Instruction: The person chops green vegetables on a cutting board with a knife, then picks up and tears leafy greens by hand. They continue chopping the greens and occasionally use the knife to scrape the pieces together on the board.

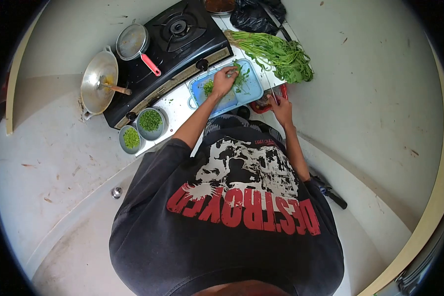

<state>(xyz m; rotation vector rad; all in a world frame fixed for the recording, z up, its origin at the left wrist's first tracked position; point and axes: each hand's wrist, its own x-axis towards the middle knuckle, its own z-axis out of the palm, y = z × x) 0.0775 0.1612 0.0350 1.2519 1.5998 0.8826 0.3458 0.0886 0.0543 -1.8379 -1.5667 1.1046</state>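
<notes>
A blue cutting board (254, 91) lies on the white tiled counter in front of me. Over its middle, my left hand (224, 82) has its fingers closed on some leafy greens (241, 80). A small heap of chopped green pieces (208, 88) sits on the board to the left of that hand. Just off the board's right end, my right hand (282, 111) grips a knife (275, 98) by its handle, the thin blade pointing away from me. Partly hidden behind the knife and right hand is a red container (259, 105).
A large bunch of leafy greens (276, 54) lies beyond the board. Left stands a black gas stove (182, 44), with a strainer (132, 42) and a wok (98, 84) holding a wooden-handled utensil. Bowls of chopped greens (150, 121) (130, 138) sit near it. A black plastic bag (256, 17) is at the back.
</notes>
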